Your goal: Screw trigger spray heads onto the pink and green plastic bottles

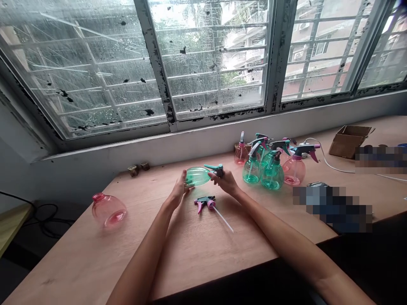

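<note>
A green see-through spray bottle is held sideways above the table, its teal and black trigger head pointing right. My left hand grips the bottle's base end. At the neck, just under the trigger head, my right hand has its fingers closed around the bottle. Below them on the wood lies a loose pink and black spray trigger with a white dip tube stretching toward the lower right. To the left, a pink bottle without a head lies tilted on its side.
Several green and pink spray bottles stand grouped at the back right. Beyond them are a white cable and an open cardboard box. Two small brown objects sit near the wall. The wooden table's front edge runs below my arms.
</note>
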`<state>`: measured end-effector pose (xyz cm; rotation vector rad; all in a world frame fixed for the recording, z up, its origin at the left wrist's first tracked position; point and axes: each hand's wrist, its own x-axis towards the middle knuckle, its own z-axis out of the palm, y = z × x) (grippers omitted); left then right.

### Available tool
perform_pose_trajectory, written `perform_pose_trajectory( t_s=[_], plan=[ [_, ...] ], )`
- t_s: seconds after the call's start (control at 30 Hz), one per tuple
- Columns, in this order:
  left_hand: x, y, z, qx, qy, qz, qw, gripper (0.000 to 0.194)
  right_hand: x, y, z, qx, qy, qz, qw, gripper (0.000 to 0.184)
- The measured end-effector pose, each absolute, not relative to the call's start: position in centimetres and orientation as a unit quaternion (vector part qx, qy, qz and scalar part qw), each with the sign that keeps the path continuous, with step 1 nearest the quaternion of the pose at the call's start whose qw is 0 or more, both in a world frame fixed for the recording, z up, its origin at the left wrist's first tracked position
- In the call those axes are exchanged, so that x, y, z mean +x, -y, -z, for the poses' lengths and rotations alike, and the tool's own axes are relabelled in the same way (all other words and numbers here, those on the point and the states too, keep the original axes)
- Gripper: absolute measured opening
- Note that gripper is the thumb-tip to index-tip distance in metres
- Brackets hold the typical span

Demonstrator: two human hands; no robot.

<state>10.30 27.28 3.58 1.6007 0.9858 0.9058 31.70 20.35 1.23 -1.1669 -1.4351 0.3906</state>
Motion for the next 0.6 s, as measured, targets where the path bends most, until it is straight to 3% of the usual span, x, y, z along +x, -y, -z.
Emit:
perform_pose_trajectory(
  t_s=[0.07, 0.2, 0.27, 0.4, 0.5, 0.6],
  plan=[
    [9.3, -26.4, -4.9, 0.625, -0.423, -0.336, 0.563, 0.045, 31.0, -19.4, -2.4, -0.483, 0.629, -0.135, 0.594, 0.033],
    [6.3, -23.1, -8.3, 0.578, -0.417, -0.303, 0.633, 0.091, 29.3, -16.7, -5.6, -0.443, 0.673, -0.078, 0.588, 0.036],
    [4.3, -20.6, -9.8, 0.571, -0.401, -0.292, 0.654, 0.09, 28.4, -14.6, -7.2, -0.419, 0.701, -0.064, 0.574, 0.036],
    [0.5, -15.4, -11.1, 0.578, -0.36, -0.314, 0.661, 0.07, 26.2, -9.2, -8.6, -0.327, 0.772, -0.072, 0.54, 0.021],
    [-0.4, -11.6, -10.9, 0.635, -0.297, -0.318, 0.639, 0.075, 24.7, -6.3, -8.1, -0.283, 0.703, -0.15, 0.634, 0.01],
    [0.6, -8.2, -10.9, 0.695, -0.277, -0.431, 0.504, 0.066, 24.4, -5.3, -7.7, -0.301, 0.523, -0.256, 0.755, 0.022]
  ],
)
